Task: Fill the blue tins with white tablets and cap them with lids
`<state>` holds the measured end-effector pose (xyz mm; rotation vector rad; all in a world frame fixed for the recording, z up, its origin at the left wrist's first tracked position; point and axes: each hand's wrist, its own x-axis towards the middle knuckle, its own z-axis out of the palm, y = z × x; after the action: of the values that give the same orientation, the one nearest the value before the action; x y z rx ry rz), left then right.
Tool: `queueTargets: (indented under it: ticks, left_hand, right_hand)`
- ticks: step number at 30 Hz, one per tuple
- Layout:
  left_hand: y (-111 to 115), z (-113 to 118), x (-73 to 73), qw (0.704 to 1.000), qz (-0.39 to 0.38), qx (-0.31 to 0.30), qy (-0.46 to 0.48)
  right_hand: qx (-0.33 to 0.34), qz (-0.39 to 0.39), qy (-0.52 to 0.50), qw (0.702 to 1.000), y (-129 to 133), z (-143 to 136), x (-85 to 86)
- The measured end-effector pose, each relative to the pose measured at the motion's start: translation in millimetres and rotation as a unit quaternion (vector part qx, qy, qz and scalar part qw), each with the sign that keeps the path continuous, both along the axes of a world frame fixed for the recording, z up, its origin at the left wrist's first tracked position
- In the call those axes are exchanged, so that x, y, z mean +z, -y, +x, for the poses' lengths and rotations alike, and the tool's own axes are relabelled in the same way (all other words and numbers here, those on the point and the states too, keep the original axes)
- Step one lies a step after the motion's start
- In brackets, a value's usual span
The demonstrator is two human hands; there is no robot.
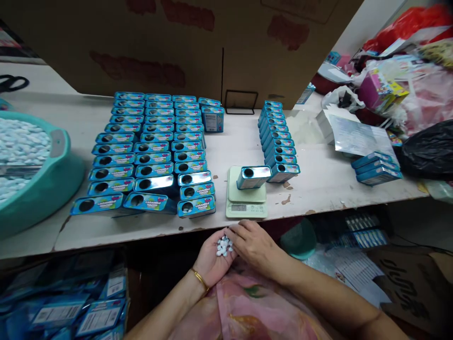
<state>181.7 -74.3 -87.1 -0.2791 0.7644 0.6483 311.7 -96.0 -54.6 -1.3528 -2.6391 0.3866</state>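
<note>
My left hand (212,262) lies palm up at the table's front edge, cupped around a small heap of pale blue and white candies (224,246). Over its fingers rests my right hand (255,245), its bent fingertips at the candies; whatever they pinch is hidden. Just beyond both hands, a pale green kitchen scale (247,208) carries a blue tin (255,174) with a round dark opening in its top. The scale's digits are too small to read.
Left of the scale stand rows of blue tins (154,157); another column of tins (276,137) is at its right. A teal basin (67,170) full of candies sits at far left. Behind rises a large cardboard box (198,52). Flat blue packs (377,167) lie right.
</note>
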Motion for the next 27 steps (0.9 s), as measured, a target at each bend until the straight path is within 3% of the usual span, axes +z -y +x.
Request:
queueTargets:
  ticks: [5, 18, 22, 27]
  left_hand:
    - [5, 1, -5.5, 0.999, 0.012, -0.033, 0.009]
    - [6, 3, -4.2, 0.998, 0.045, -0.047, 0.023]
    - [1, 4, 2.4, 0.998, 0.061, -0.027, 0.020]
    - [-7, 2, 12.8, 0.997, 0.070, -0.036, 0.020]
  right_hand:
    - [0.012, 0.009, 0.003, 1.000, 13, 11, -17.6]
    - [0.026, -0.016, -0.102, 0.994, 5, 23, -6.4]
    - [-0.016, 0.013, -0.196, 0.980, -12, 32, 11.5]
    - [-0.082, 0.111, -0.217, 0.966, -60, 47, 45.7]
